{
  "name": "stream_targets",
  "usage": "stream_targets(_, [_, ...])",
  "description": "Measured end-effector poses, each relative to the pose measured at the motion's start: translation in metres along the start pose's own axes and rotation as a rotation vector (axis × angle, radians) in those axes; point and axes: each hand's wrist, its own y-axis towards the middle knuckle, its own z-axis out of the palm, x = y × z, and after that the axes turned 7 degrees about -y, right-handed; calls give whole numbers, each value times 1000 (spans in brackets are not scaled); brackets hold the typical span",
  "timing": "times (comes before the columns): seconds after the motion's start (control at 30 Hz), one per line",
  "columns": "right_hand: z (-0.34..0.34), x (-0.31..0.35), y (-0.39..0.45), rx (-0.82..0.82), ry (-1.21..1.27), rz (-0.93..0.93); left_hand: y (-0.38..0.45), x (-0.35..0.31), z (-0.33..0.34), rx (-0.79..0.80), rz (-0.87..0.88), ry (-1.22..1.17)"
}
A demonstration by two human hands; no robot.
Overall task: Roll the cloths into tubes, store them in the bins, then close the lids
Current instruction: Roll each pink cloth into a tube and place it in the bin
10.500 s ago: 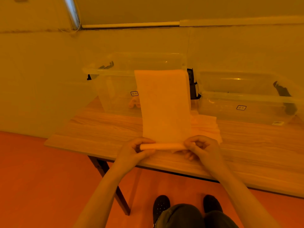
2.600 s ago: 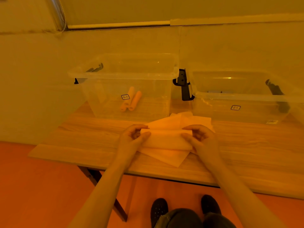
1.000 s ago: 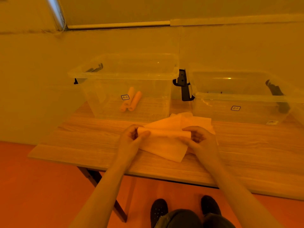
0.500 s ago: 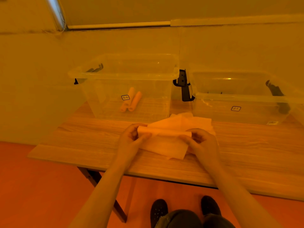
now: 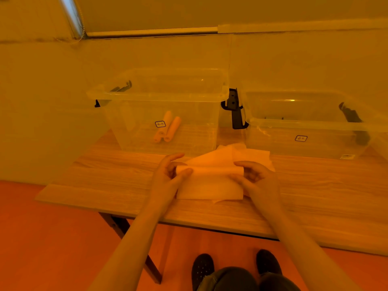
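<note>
**Cloth half rolled over a wood-grain table**

A pale wooden table (image 5: 105,181) with a streaked grain stands against a plain wall, on a smooth orange floor (image 5: 52,238); a dark angled leg (image 5: 126,232) shows under its front edge. Everything is washed in amber light.

At the back of the table sit 2 clear, rigid plastic bins, both without lids on. The left bin (image 5: 159,95) is taller and holds 2 rolled cloths (image 5: 168,129), tight tubes lying side by side on its floor. The right bin (image 5: 304,127) is lower. Black latches hang at the bins' ends.

In front of the bins, a thin, soft cloth (image 5: 210,183) is held just above a loose pile of flat cloths (image 5: 249,153). Its top edge is curled into a narrow tube. The left hand (image 5: 168,175) pinches one end of that tube, the right hand (image 5: 256,177) the other, fingers curled.
</note>
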Motion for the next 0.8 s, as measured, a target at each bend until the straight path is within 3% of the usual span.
stream_targets(0.27, [0, -2, 2, -74, 32, 26, 2, 4, -3, 74, -11, -62])
stream_targets(0.6, [0, -2, 1, -20, 45, -19, 2, 3, -1, -28, -42, -6])
stream_targets(0.8, [2, -2, 2, -72, 2, -19, 3, 3, -2, 16, 6, -37])
